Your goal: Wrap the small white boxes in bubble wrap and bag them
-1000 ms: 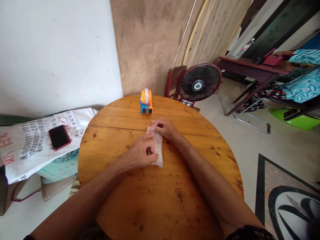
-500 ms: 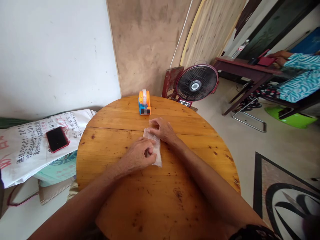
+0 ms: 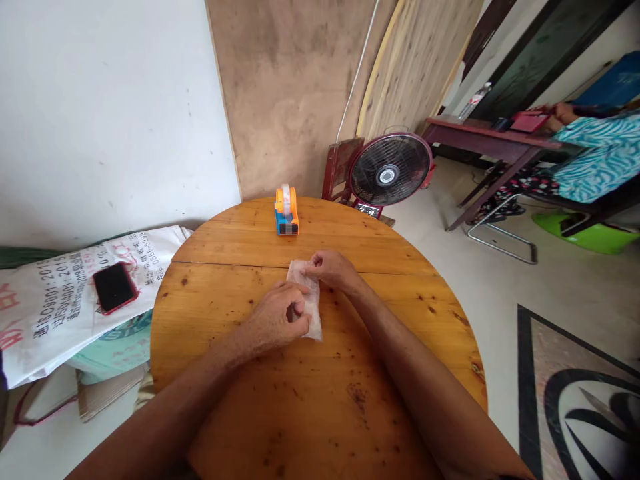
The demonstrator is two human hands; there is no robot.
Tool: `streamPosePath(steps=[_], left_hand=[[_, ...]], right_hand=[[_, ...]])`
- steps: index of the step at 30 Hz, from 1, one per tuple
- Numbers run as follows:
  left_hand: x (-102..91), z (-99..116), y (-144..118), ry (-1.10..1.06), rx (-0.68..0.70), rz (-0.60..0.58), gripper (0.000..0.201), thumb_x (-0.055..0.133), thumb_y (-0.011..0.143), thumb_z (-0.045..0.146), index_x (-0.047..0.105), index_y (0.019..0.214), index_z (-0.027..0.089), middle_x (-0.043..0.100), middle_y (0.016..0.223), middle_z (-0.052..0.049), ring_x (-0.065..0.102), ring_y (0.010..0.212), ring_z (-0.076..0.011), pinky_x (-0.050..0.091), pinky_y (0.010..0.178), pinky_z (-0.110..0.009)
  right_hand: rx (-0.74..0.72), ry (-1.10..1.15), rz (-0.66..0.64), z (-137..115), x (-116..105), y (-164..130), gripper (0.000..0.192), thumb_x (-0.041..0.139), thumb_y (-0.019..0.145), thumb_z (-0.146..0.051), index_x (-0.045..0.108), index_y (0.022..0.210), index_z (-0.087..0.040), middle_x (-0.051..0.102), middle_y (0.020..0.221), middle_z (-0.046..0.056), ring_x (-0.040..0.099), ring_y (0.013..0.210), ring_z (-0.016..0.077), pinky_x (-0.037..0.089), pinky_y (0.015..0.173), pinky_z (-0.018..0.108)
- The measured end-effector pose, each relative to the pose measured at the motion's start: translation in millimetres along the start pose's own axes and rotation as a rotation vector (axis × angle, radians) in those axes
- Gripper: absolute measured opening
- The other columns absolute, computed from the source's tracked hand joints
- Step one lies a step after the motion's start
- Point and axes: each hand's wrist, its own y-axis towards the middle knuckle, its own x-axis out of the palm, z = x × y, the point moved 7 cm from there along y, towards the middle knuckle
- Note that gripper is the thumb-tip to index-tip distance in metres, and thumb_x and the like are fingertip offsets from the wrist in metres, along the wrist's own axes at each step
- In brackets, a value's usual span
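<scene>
A narrow strip of crinkled, translucent white wrap (image 3: 313, 310), perhaps bubble wrap, lies lengthwise on the round wooden table (image 3: 400, 320). My left hand (image 3: 280, 312) rests on its left side, fingers curled and pressing it down. At the far end my right hand (image 3: 333, 268) pinches the wrap's upper edge between thumb and fingers. Whether anything is inside the wrap cannot be seen. Beyond both hands, near the table's far edge, stands an orange and blue tape dispenser (image 3: 287, 212) with a roll of tape in it; neither hand touches it.
Left of the table, a phone (image 3: 115, 287) lies on white printed sacks (image 3: 55, 280). A fan (image 3: 391, 170) stands by a wooden chair (image 3: 340, 167) behind the table. At the far right, a person in a patterned top (image 3: 597, 157) sits at a dark red table (image 3: 487, 141).
My right hand has closed to a pinch at the wrap's far end, where a loose piece stuck out before. The left hand stays on the wrap. The camera view has shifted slightly.
</scene>
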Motion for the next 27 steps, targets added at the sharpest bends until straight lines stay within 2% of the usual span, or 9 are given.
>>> streamPosePath(steps=[8, 17, 19, 21, 23, 24, 27], left_hand=[[-1.0, 2, -1, 0.026, 0.005, -0.019, 0.017, 0.058, 0.073, 0.013, 0.044, 0.069, 0.021, 0.068, 0.110, -0.008, 0.061, 0.104, -0.0225, 0.049, 0.085, -0.037], [-1.9, 7, -2, 0.017, 0.052, -0.004, 0.016, 0.057, 0.074, 0.012, 0.045, 0.071, 0.021, 0.068, 0.114, -0.008, 0.060, 0.109, -0.0224, 0.049, 0.089, -0.037], [-3.7, 7, -3, 0.041, 0.024, 0.009, 0.013, 0.059, 0.074, 0.013, 0.050, 0.078, 0.021, 0.067, 0.116, -0.008, 0.061, 0.107, -0.0224, 0.050, 0.089, -0.037], [-6.8, 8, -5, 0.105, 0.019, 0.033, 0.023, 0.061, 0.074, 0.015, 0.057, 0.096, 0.020, 0.067, 0.116, -0.008, 0.061, 0.104, -0.0235, 0.051, 0.088, -0.039], [-9.4, 14, -7, 0.212, 0.088, 0.056, 0.036, 0.062, 0.077, 0.017, 0.059, 0.112, 0.019, 0.068, 0.113, -0.008, 0.060, 0.102, -0.0257, 0.050, 0.088, -0.042], [-10.1, 18, -8, 0.267, 0.139, 0.064, 0.035, 0.062, 0.079, 0.019, 0.061, 0.114, 0.019, 0.069, 0.111, -0.008, 0.059, 0.101, -0.0266, 0.049, 0.088, -0.043], [-9.6, 25, -12, 0.363, 0.225, 0.070, 0.018, 0.058, 0.086, 0.024, 0.068, 0.101, 0.020, 0.072, 0.108, -0.006, 0.061, 0.094, -0.0253, 0.048, 0.086, -0.043]], right_hand=[[-0.078, 0.070, 0.020, -3, 8, 3, 0.017, 0.069, 0.069, -0.033, 0.062, 0.073, -0.018, 0.060, 0.069, -0.003, 0.048, 0.064, 0.0113, 0.029, 0.055, 0.023], [-0.103, 0.187, 0.042, 1, 11, 8, 0.013, 0.064, 0.073, -0.029, 0.068, 0.075, -0.017, 0.063, 0.068, -0.002, 0.052, 0.063, 0.0116, 0.032, 0.054, 0.022], [-0.094, 0.206, 0.058, 1, 10, 7, 0.013, 0.063, 0.073, -0.030, 0.068, 0.074, -0.017, 0.063, 0.068, -0.002, 0.052, 0.063, 0.0116, 0.032, 0.054, 0.022], [-0.084, 0.220, 0.078, 0, 9, 5, 0.013, 0.062, 0.073, -0.030, 0.068, 0.074, -0.017, 0.063, 0.068, -0.002, 0.052, 0.063, 0.0118, 0.032, 0.055, 0.023], [-0.075, 0.228, 0.097, 1, 8, 4, 0.013, 0.063, 0.073, -0.029, 0.067, 0.072, -0.018, 0.063, 0.068, -0.002, 0.051, 0.063, 0.0122, 0.031, 0.055, 0.024], [-0.073, 0.233, 0.104, 1, 8, 3, 0.013, 0.063, 0.072, -0.030, 0.066, 0.071, -0.018, 0.062, 0.067, -0.002, 0.051, 0.063, 0.0125, 0.031, 0.056, 0.024], [-0.076, 0.262, 0.110, 2, 8, 4, 0.013, 0.065, 0.070, -0.030, 0.064, 0.067, -0.018, 0.060, 0.065, -0.002, 0.050, 0.064, 0.0129, 0.029, 0.056, 0.025]])
